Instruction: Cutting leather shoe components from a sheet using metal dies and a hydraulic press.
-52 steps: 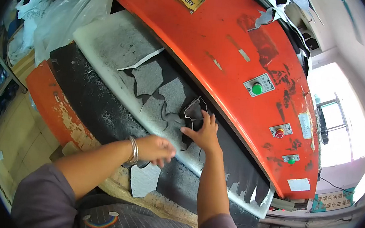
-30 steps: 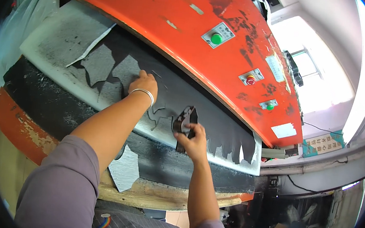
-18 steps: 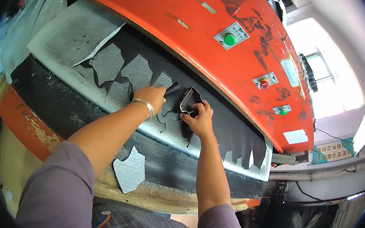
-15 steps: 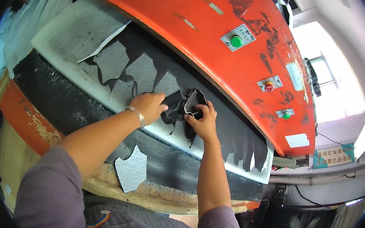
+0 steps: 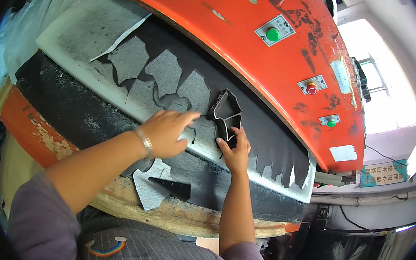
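Head shows one left hand, one right hand holding one die.

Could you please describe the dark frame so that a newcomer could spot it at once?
Below the big orange machine front, find the black sheet on the pale board. The dark frame sits there, its near end pinched by the right hand. Unlike the flat grey patches beside it, it is raised, open and divided inside.

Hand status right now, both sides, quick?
Left hand: open, fingers spread, nothing visibly held.
Right hand: closed, thumb and fingers pinching the near end of the black-walled metal die.
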The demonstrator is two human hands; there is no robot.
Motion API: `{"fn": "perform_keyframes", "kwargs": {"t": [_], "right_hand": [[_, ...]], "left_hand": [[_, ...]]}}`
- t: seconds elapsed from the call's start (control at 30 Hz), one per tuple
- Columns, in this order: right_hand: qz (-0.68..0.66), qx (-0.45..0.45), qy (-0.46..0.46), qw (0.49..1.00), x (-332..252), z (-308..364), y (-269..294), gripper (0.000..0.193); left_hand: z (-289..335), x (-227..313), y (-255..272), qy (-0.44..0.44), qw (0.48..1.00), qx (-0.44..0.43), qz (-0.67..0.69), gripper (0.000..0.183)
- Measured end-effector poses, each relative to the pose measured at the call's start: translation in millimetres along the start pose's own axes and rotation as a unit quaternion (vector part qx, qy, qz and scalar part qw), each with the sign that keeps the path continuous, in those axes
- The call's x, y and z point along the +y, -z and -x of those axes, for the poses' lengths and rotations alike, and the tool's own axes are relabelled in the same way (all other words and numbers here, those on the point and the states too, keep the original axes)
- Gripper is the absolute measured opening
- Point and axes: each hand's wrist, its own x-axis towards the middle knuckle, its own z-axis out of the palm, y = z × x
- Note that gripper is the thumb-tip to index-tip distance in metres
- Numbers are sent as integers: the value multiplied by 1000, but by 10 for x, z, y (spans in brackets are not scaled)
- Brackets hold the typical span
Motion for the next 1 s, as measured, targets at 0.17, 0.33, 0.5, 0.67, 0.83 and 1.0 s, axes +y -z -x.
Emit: {"fn": "perform_keyframes", "kwargs": {"t": [0.17,0.33,0.5,0.67,0.83,1.0], "right_hand": [[-32,-12,-31,999,78,71,-7,66],[-77,-27,-28,996,193,-1,55,92],[-15,-51,-40,998,274,-60,107,98],[-5,-34,-6,999,248,-93,64,99],[-28,-42,-17,999,273,-63,62,99],[-34,-32,-24,999,268,-48,48,100]], "left_hand": [[-582,-177,-529,90,992,53,-67,80],[-699,-244,-745,44,990,96,-98,79],[-809,-217,-750,60,990,96,-79,78],[-787,-299,-725,34,988,119,-96,77],[-738,-307,-759,39,982,180,-45,78],[-748,-290,-801,34,981,177,-68,77]]}}
